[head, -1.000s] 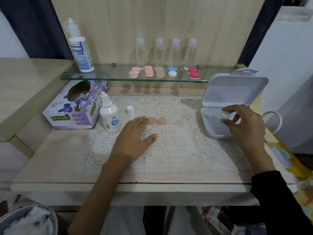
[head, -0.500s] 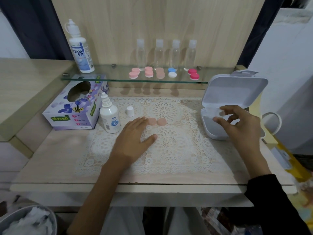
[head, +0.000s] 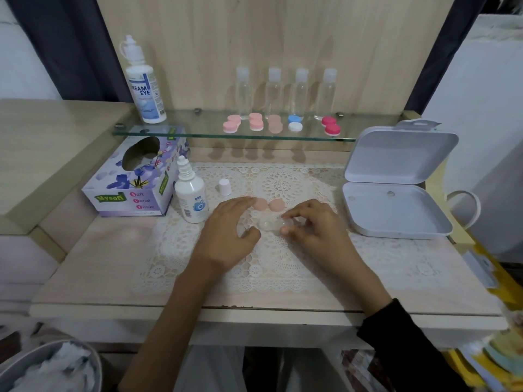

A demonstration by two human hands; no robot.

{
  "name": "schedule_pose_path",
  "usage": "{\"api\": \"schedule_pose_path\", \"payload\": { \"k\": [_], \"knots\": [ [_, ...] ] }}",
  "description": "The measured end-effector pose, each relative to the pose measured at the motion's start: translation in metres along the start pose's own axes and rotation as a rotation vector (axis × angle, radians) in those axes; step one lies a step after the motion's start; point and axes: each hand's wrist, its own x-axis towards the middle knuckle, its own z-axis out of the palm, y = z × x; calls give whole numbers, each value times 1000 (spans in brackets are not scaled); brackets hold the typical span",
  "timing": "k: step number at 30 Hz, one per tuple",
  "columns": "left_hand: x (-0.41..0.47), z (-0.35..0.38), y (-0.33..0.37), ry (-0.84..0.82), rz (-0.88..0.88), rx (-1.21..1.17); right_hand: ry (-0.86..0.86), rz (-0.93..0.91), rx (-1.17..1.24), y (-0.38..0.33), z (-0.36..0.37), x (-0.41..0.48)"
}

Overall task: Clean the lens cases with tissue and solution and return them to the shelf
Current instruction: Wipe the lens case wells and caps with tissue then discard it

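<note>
A clear lens case point(head: 271, 223) lies on the lace mat, and my right hand point(head: 312, 230) pinches its right end between thumb and fingers. My left hand point(head: 229, 232) rests flat on the mat just left of the case, fingers relaxed. Two peach caps point(head: 268, 205) lie just behind the case. An uncapped solution bottle point(head: 190, 198) stands left of my left hand, its white cap point(head: 224, 187) beside it. The tissue box point(head: 138, 176) sits at the far left. Several capped lens cases point(head: 278, 125) line the glass shelf point(head: 198, 131).
An open white plastic box point(head: 396, 193) stands at the right of the mat. A large solution bottle point(head: 144, 86) and several clear small bottles point(head: 285, 91) stand on the shelf. A bin with used tissue point(head: 48, 369) sits at the lower left.
My right hand has left the white box and come left to the mat's middle, carrying the clear lens case down in front of the peach caps. My left hand stays put.
</note>
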Motion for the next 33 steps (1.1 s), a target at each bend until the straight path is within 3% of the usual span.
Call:
{"api": "schedule_pose_path", "payload": {
  "k": [18, 25, 33],
  "knots": [
    [0, 2, -2, 27, 42, 23, 4, -32, -67, 0, 4, -4],
    [-5, -9, 12, 186, 103, -76, 12, -27, -87, -2, 3, -4],
    [-15, -22, 13, 227, 171, -129, 20, -40, -103, -6, 3, -9]
  ]
}}
